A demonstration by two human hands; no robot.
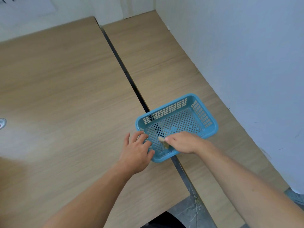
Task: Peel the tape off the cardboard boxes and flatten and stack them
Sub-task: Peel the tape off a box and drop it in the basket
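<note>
Pale crumpled tape wad [162, 139] inside blue perforated plastic basket [212, 121]
Right hand [184, 143] pinches the wad near 7 o'clock; left hand [136, 153], fingers spread, rests on the 9 o'clock rim.

Blurred wad [162, 140] in the right hand [182, 143], perhaps tape.

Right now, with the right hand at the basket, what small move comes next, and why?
Probably let go: the right hand pinches a crumpled beige wad, likely tape, low inside the blue basket, whose near rim the left hand touches. It should drop in.
</note>
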